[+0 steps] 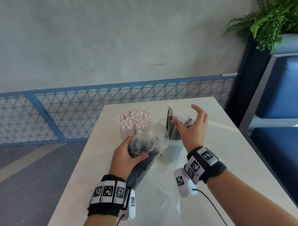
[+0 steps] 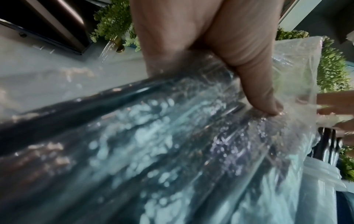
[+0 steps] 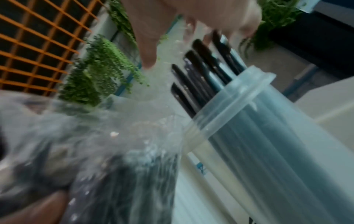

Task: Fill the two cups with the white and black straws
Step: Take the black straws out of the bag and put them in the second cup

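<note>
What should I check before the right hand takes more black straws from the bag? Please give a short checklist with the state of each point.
1. Left hand grips the bag firmly: ok.
2. Right hand is free, fingers open: ok.
3. Right cup stands upright on the table: ok.
4. Right cup has room beside the black straws already in it: cannot tell.
5. Bag mouth is open toward the right hand: cannot tell, the plastic is crumpled.
6. White straws stand apart from the right cup: ok.

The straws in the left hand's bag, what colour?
Black straws, best seen in the head view.
</note>
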### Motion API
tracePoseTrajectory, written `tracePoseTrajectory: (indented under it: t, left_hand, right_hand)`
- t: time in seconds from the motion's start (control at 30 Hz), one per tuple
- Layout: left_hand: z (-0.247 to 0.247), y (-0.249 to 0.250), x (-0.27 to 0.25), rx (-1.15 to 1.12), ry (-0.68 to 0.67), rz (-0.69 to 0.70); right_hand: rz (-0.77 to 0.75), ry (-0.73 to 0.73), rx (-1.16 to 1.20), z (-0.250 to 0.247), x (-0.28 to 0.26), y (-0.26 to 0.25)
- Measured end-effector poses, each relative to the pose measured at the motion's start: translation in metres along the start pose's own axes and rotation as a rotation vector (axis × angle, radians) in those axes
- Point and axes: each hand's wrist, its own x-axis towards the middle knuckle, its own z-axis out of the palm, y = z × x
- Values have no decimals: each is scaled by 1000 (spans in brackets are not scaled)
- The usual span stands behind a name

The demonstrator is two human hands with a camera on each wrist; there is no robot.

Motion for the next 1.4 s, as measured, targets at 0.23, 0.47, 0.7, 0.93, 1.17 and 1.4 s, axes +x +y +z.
tracePoseTrajectory:
  t: [0.23, 0.47, 0.7, 0.93, 1.17, 1.4]
  left_hand:
    - [-28, 40, 10, -141, 100, 98]
    - [-6, 34, 2, -423, 111, 27]
    - [20, -12, -16, -569, -12, -161]
    - [30, -33, -19, -498, -173, -216]
    - [40, -51, -29, -472, -213, -304]
    - [39, -48, -28, -416, -240, -297]
  right_hand:
    - [-136, -364, 217, -10, -46, -20]
    - [-3, -583, 364, -5, -57, -21]
    - [18, -787, 171, -3, -70, 7]
    - [50, -787, 85, -1, -82, 36]
    - [114, -833, 34, 3, -99, 57]
    - [112, -863, -87, 7, -97, 67]
